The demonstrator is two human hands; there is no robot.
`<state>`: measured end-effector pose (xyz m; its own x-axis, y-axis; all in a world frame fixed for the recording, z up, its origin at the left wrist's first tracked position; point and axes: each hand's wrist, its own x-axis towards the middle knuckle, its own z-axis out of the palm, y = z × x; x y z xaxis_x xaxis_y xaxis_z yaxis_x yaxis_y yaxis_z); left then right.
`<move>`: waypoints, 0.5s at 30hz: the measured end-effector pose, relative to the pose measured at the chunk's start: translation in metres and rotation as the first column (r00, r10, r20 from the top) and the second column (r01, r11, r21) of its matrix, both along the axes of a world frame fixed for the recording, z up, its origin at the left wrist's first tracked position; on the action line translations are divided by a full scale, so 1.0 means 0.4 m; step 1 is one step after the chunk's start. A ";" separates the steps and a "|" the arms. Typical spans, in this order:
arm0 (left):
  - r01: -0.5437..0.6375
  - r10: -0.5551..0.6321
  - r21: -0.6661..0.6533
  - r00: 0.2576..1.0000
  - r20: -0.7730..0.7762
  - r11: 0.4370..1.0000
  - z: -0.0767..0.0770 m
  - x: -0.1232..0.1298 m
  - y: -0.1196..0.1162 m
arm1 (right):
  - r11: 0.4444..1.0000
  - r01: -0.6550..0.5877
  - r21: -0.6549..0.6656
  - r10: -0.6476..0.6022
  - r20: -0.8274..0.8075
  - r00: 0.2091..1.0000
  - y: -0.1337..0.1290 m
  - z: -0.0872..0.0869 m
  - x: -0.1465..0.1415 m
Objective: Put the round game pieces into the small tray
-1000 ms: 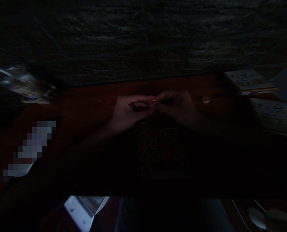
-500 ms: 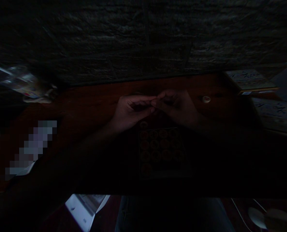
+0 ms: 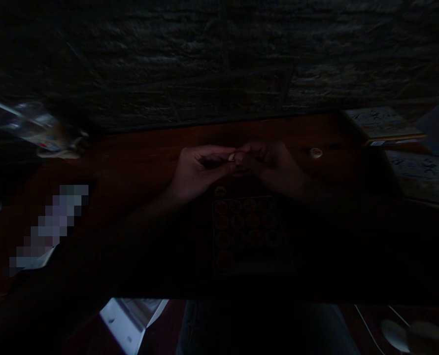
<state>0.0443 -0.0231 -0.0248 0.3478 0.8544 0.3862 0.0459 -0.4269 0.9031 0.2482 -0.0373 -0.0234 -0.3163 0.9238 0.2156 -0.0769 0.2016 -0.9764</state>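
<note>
In the dark head view, my left hand [image 3: 195,170] and my right hand [image 3: 273,167] meet over the brown table. Between their fingertips they pinch a small pale round piece [image 3: 231,157], mostly covered by the fingers. Just below lies a loose round piece [image 3: 219,191]. A square tray [image 3: 256,267] nearer the table edge holds several round pieces in rows, with one at the left of its lowest row. Another round piece [image 3: 316,153] lies to the right of my right hand.
Two patterned boxes [image 3: 387,123] [image 3: 424,172] lie at the right. A plastic-wrapped item [image 3: 44,130] stands back left, and a blurred-out flat object [image 3: 52,224] lies at the left. Behind the table rises a stone wall [image 3: 189,59]. An open white box [image 3: 126,320] sits below the edge.
The piece between my fingertips now shows its pale side. My right fingers have shifted slightly; my left hand is nearly where it was.
</note>
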 end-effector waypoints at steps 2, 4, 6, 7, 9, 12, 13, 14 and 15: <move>-0.021 0.023 0.046 0.999 -0.024 0.999 0.001 0.001 -0.001 | 1.000 -0.004 0.014 0.004 0.015 1.000 -0.001 -0.002 0.001; -0.060 0.064 0.091 0.997 -0.051 0.994 0.004 0.003 -0.005 | 1.000 -0.001 0.031 0.000 0.028 1.000 -0.002 -0.002 0.001; -0.102 0.109 0.113 0.993 -0.051 0.988 0.008 0.006 -0.011 | 0.999 -0.004 0.052 0.002 0.039 0.999 -0.005 -0.002 0.001; -0.116 0.121 0.112 0.992 -0.043 0.987 0.010 0.007 -0.014 | 0.998 -0.007 0.061 0.004 0.042 0.999 -0.006 -0.002 0.001; -0.126 0.128 0.094 0.992 -0.016 0.988 0.012 0.010 -0.019 | 0.998 -0.008 0.069 0.005 0.042 0.999 -0.008 -0.002 0.001; -0.127 0.125 0.049 0.992 0.029 0.991 0.014 0.011 -0.022 | 0.998 -0.015 0.058 0.014 0.016 1.000 -0.007 0.000 0.003; -0.129 0.127 0.032 0.991 0.043 0.991 0.015 0.011 -0.023 | 0.998 -0.024 0.058 0.023 0.006 1.000 -0.006 0.000 0.003; -0.128 0.128 0.011 0.991 0.051 0.992 0.016 0.010 -0.024 | 0.997 -0.031 0.065 0.031 -0.003 1.000 -0.004 0.001 0.004; -0.124 0.125 -0.014 0.990 0.058 0.992 0.018 0.010 -0.026 | 0.996 -0.037 0.080 0.037 -0.006 0.999 -0.002 0.002 0.005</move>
<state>0.0485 -0.0334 -0.0175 0.2154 0.8938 0.3935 0.0452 -0.4116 0.9102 0.2503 -0.0382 -0.0227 -0.3479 0.8914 0.2906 -0.0929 0.2757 -0.9567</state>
